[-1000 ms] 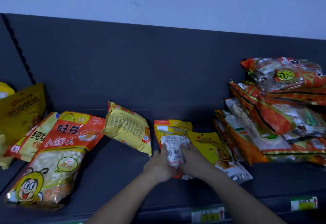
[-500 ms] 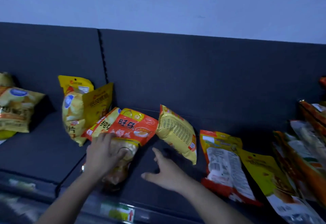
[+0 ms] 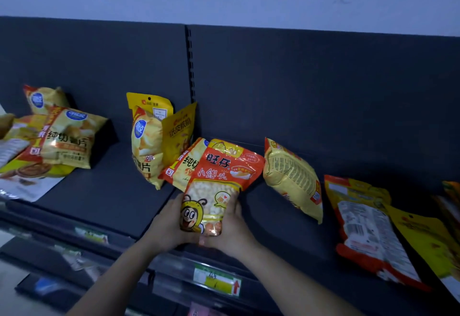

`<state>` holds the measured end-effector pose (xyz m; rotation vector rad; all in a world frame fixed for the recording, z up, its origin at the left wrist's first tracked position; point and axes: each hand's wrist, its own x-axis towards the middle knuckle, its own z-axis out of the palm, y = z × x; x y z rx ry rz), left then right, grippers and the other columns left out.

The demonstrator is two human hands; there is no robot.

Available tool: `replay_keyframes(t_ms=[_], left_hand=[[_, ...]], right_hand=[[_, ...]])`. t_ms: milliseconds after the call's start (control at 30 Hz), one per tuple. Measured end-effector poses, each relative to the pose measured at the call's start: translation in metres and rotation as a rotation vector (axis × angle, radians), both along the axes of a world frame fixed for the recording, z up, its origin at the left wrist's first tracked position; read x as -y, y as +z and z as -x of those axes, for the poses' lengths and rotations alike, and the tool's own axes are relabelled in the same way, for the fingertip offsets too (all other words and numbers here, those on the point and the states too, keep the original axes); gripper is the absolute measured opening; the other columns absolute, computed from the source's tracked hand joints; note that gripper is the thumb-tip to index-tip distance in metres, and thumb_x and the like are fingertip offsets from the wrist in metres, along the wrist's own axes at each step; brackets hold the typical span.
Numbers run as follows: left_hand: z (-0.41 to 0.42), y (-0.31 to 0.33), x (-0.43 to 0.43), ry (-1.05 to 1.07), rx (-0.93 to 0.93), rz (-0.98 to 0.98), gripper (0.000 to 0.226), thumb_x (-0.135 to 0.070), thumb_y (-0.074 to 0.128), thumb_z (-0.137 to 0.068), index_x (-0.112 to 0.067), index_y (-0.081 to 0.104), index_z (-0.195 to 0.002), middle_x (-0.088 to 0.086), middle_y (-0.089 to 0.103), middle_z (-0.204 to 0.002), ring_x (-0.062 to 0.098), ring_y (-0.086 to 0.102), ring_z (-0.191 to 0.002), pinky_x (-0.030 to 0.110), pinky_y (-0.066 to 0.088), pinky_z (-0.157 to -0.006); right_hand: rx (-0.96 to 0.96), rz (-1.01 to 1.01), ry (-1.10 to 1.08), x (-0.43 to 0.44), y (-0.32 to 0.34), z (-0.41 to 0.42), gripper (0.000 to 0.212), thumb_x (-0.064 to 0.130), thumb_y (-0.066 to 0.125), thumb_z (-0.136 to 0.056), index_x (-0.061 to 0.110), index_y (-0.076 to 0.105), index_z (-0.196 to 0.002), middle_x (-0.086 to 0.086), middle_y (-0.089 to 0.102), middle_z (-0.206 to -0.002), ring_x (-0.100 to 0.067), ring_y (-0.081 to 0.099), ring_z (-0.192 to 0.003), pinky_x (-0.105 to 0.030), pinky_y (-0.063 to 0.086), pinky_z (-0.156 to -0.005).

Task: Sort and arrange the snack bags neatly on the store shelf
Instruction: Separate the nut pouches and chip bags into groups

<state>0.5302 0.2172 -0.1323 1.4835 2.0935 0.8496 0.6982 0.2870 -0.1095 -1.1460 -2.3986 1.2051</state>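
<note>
Fingers (image 3: 175,206) of the left hand (image 3: 166,228) curl round the left edge of the orange-red snack bag (image 3: 224,173); the right hand (image 3: 230,231) clamps the opposite edge. Most fingertips are hidden behind the pack.

- Orange-red snack bag: bee cartoon, clear window of pale puffs. It is held tilted over the front of the dark shelf (image 3: 112,191), near its middle. Whether its base touches the shelf cannot be told.
- Chip bag (image 3: 184,166): yellow with a red band, lying behind the held bag and largely covered by it.
- Leaning chip bag (image 3: 146,141), with a yellow pouch (image 3: 178,129) beside it and a taller yellow pouch (image 3: 149,104) behind. All are close to the slotted upright in the back panel (image 3: 298,91) and overlap one another.
- Ribbed yellow bag (image 3: 291,178): just right of the held bag, back side out, print too small to read.
- Red-edged pouch (image 3: 366,226): flat, label side up, partly under a flat yellow pouch (image 3: 423,238) that the frame edge cuts off.
- Left pile: topmost chip bag (image 3: 67,139) over several others, which are blurred and cut off at the left edge.
- Price label (image 3: 216,281): on the shelf's front rail, figures illegible.
</note>
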Motion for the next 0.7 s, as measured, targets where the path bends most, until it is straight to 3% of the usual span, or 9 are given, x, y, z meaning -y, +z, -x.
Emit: replay_keyframes(t_ms=[100,233,333,467,533,600,700], left_hand=[[-0.002,0.0,-0.003,-0.011,0.064,-0.05,0.111,-0.06,0.088,-0.037,-0.034,0.034,-0.13,-0.012,0.054,-0.124,0.009,0.053,-0.114,0.04,0.05,-0.091],[-0.008,0.008,-0.003,0.008,0.109,-0.015,0.092,-0.037,0.091,-0.049,-0.024,0.033,-0.121,-0.004,0.056,-0.117,0.015,0.058,-0.106,0.04,0.051,-0.088],[-0.014,0.014,-0.001,-0.034,0.08,-0.028,0.072,-0.023,0.087,-0.062,-0.022,0.036,-0.113,-0.003,0.059,-0.11,0.016,0.06,-0.102,0.038,0.052,-0.084],[-0.022,0.031,0.005,-0.059,0.091,-0.123,0.069,-0.023,0.087,-0.062,-0.024,0.04,-0.112,-0.01,0.06,-0.103,0.014,0.062,-0.098,0.037,0.053,-0.079],[-0.026,0.047,0.009,-0.044,0.084,-0.182,0.074,-0.036,0.088,-0.055,-0.029,0.04,-0.111,-0.013,0.06,-0.104,0.011,0.062,-0.097,0.038,0.054,-0.078],[-0.033,0.069,0.009,-0.03,0.071,-0.251,0.074,-0.053,0.08,-0.045,-0.037,0.04,-0.105,-0.019,0.06,-0.103,0.006,0.062,-0.095,0.037,0.055,-0.076],[-0.055,0.102,-0.006,-0.055,0.053,-0.358,0.073,-0.046,0.086,-0.045,-0.04,0.04,-0.102,-0.026,0.056,-0.099,0.003,0.061,-0.094,0.032,0.053,-0.077]], right_hand=[[-0.017,0.027,-0.011,-0.004,0.0,0.002,0.134,0.033,0.081,-0.071,0.017,-0.033,-0.14,-0.001,0.003,-0.153,-0.02,0.018,-0.14,-0.032,0.028,-0.112],[-0.062,0.037,-0.04,-0.008,-0.001,-0.001,0.129,0.026,0.081,-0.071,0.018,-0.026,-0.145,-0.002,0.012,-0.152,-0.017,0.026,-0.136,-0.025,0.029,-0.106],[-0.086,0.022,-0.047,-0.008,0.001,-0.007,0.129,0.022,0.083,-0.068,0.023,-0.019,-0.147,0.0,0.021,-0.151,-0.016,0.032,-0.134,-0.032,0.034,-0.109],[-0.163,0.012,-0.06,-0.008,0.014,-0.022,0.129,0.019,0.084,-0.066,0.029,-0.014,-0.148,0.005,0.026,-0.15,-0.011,0.033,-0.134,-0.035,0.035,-0.109],[-0.195,-0.021,-0.049,-0.009,0.029,-0.03,0.126,0.018,0.083,-0.068,0.031,-0.014,-0.148,0.011,0.026,-0.15,-0.005,0.032,-0.132,-0.024,0.035,-0.105],[-0.226,-0.059,-0.052,-0.01,0.049,-0.039,0.124,0.017,0.081,-0.071,0.031,-0.016,-0.147,0.018,0.022,-0.145,0.004,0.026,-0.128,-0.003,0.03,-0.094],[-0.265,-0.12,-0.075,-0.023,0.078,-0.062,0.122,0.018,0.08,-0.072,0.027,-0.015,-0.148,0.018,0.025,-0.142,0.008,0.025,-0.121,0.01,0.026,-0.082]])
